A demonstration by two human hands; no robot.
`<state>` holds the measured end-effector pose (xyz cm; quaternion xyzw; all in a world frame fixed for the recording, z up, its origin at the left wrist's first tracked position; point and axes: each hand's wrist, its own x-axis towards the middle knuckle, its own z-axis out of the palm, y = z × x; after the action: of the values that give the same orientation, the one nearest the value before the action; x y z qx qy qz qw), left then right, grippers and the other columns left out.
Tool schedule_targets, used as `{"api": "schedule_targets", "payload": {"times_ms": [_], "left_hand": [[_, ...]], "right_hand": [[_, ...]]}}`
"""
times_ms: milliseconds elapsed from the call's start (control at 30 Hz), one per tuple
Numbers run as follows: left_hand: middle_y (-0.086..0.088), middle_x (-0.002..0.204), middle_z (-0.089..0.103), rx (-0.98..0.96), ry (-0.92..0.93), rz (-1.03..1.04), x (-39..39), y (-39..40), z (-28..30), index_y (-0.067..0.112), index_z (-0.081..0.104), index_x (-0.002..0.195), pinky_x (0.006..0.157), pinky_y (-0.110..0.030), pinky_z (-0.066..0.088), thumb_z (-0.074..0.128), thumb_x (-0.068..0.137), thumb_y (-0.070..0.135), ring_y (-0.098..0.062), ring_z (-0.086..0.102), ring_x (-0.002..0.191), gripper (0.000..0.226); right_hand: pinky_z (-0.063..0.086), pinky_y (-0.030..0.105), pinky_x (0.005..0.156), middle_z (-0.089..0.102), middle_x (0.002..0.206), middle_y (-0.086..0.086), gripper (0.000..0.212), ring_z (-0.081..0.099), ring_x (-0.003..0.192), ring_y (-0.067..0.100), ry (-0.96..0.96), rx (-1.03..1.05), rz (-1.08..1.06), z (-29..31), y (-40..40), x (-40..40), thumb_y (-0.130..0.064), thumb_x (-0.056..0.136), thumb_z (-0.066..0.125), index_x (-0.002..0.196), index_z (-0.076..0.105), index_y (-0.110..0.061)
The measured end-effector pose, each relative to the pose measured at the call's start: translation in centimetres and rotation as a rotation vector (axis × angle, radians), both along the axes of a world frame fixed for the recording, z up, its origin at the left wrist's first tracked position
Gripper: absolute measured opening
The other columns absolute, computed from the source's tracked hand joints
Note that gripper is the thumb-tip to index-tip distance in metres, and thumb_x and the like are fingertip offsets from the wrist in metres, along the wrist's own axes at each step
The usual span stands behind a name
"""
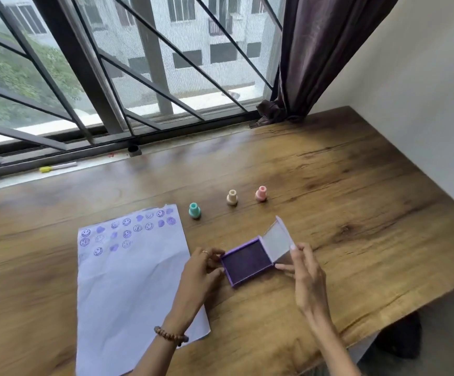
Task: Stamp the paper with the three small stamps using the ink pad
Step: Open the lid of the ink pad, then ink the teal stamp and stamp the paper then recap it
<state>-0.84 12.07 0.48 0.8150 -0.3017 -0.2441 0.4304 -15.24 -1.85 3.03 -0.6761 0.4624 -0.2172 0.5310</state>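
Both forearms reach in from the lower edge, the left one wearing a brown beaded bracelet (171,336) at the wrist. That left hand (200,270) lies partly over the right edge of the white, creased sheet of paper (128,289) and its curled fingers press against the left side of the purple rectangular ink pad (246,261), steadying the base; a ring shows on one finger. On the other side, the right hand (306,270) pinches the free edge of the pad's clear hinged lid (277,241) between thumb and fingertips, with the lid raised and tilted open so the dark purple ink surface is exposed. The pad sits on the brown wood-grain worktop (356,199), just right of the paper. Purple smiley faces and blot-like prints fill the paper's upper part. Beyond the pad stand three small plastic stamps, upright and apart from each other: a teal stamp (195,210) near the paper's top right corner, a cream stamp (232,197) and a pink stamp (261,193) farther right. A yellow-capped marker (57,167) lies on the window sill.
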Motion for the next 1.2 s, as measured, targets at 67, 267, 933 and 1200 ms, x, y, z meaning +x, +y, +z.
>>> {"api": "schedule_targets", "payload": {"times_ms": [67,267,933,1200], "left_hand": [[0.011,0.086,0.052,-0.009,-0.006,0.001,0.0,0.2,-0.1,0.021,0.063,0.105,0.067,-0.002,0.042,0.065,0.079,0.0,0.001,0.058,0.078,0.033],[0.015,0.085,0.053,-0.008,-0.014,-0.004,0.1,0.3,-0.5,0.02,0.063,0.106,0.067,-0.001,0.043,0.065,0.08,0.0,0.002,0.059,0.078,0.033],[-0.01,0.092,0.07,0.031,-0.035,0.32,8.4,-3.2,1.4,0.005,0.068,0.089,0.07,-0.026,0.041,0.05,0.079,-0.003,-0.021,0.062,0.084,0.022],[-0.01,0.11,0.068,-0.284,0.492,0.309,7.6,-0.9,1.6,0.012,0.064,0.109,0.085,-0.03,0.051,0.053,0.091,0.008,-0.019,0.063,0.099,0.021]], "right_hand": [[0.054,0.022,0.052,0.066,0.091,0.004,0.015,0.07,0.06,0.01,-0.058,-0.003,-0.149,-1.1,-1.3,0.3,-0.036,0.095,0.039,0.085,0.046,-0.028],[0.044,0.017,0.031,0.06,0.062,0.015,0.018,0.053,0.031,0.007,-0.005,0.088,-0.281,-3.4,-4.0,0.9,-0.023,0.095,0.042,0.087,0.048,-0.008],[0.048,0.039,0.085,0.06,0.12,0.013,0.037,0.058,0.106,0.032,0.303,-0.522,0.644,0.0,1.6,17.4,-0.016,0.086,0.057,0.122,0.047,-0.016],[0.055,0.031,0.082,0.07,0.104,0.01,0.018,0.066,0.094,0.018,0.009,-0.071,0.455,0.0,1.6,14.6,-0.014,0.086,0.059,0.103,0.062,-0.015]]}}
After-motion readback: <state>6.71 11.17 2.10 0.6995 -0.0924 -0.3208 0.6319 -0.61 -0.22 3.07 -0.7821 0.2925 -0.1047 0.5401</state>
